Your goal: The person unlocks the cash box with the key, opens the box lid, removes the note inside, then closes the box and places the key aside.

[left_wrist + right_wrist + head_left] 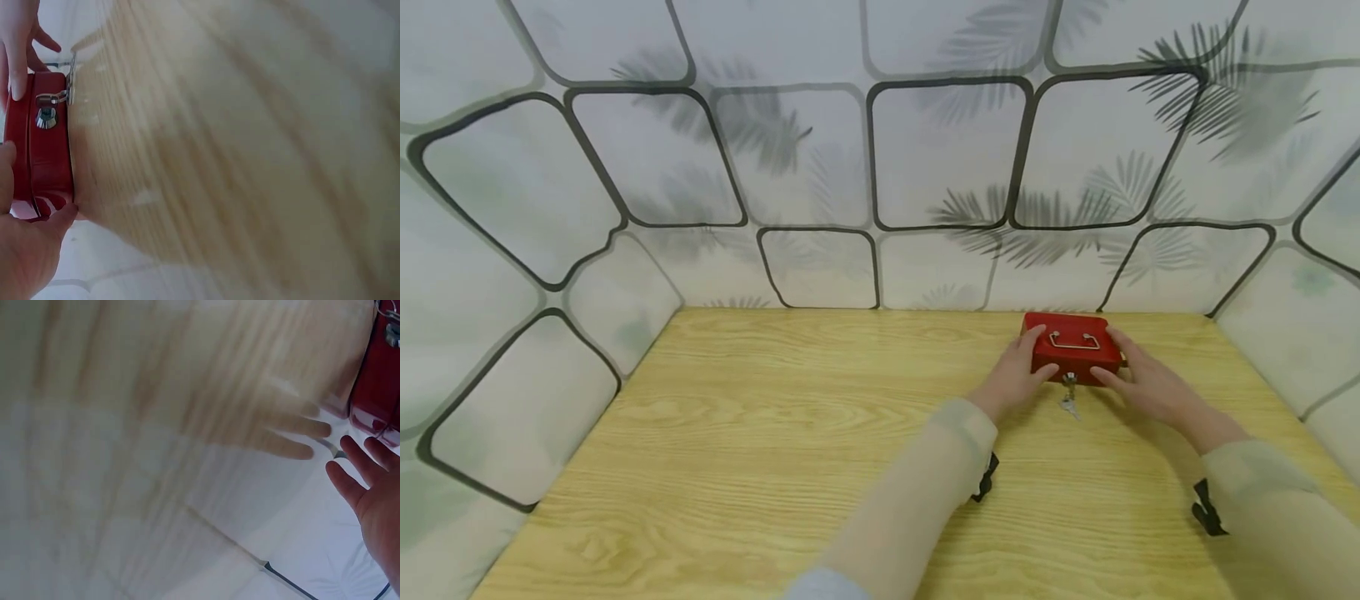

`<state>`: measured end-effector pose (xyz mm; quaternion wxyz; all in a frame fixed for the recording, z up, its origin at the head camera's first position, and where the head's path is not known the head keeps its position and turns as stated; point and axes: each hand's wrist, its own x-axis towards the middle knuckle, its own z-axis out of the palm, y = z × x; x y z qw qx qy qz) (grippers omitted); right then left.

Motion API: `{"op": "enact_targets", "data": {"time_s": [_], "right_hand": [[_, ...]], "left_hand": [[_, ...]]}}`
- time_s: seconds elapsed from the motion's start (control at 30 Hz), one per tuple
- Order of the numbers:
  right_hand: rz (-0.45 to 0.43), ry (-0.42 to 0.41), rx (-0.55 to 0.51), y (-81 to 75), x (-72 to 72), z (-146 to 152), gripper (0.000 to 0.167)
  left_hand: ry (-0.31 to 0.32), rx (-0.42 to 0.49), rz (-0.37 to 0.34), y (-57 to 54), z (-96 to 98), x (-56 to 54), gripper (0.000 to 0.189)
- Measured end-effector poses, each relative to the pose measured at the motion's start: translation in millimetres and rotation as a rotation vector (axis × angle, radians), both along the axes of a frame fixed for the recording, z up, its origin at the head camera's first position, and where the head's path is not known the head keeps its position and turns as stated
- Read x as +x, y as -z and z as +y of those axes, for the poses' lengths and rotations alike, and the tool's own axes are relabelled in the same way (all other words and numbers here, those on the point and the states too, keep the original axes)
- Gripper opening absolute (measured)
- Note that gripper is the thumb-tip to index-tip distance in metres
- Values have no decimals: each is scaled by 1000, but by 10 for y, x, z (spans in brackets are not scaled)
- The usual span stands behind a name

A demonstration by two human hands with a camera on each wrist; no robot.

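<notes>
A red cash box (1075, 353) with a wire handle (1073, 341) on its lid sits on the wooden table. From its front lock (46, 117) hang keys (1070, 407) on a ring. My left hand (1017, 375) grips the box's left end, thumb at the front. In the left wrist view, one of its fingertips reaches the box's lower edge. At the right end is my right hand (1152, 388), thumb at the front face and a finger by the lid's corner. Its other fingers (352, 481) spread straight, apart from the box, in the right wrist view.
The pale wood table (760, 433) stretches left and toward me. Patterned cloth walls (947, 158) with dark outlines and leaf prints rise at the back and both sides. The box stands near the back right edge. Black straps (987, 477) show at both wrists.
</notes>
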<state>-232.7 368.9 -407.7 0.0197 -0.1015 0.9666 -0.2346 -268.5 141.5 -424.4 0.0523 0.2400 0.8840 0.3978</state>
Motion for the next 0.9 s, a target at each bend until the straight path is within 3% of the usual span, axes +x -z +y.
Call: {"op": "enact_targets", "data": {"time_s": [0.23, 0.63, 0.9], "right_hand": [[25, 12, -3, 83, -11, -29, 80], [64, 27, 2, 83, -14, -60, 76], [60, 35, -22, 64, 8, -90, 74]], "left_hand": [[-60, 0, 10, -21, 24, 23, 46], [-58, -14, 10, -9, 12, -11, 45], [-43, 23, -1, -18, -45, -4, 45]]}}
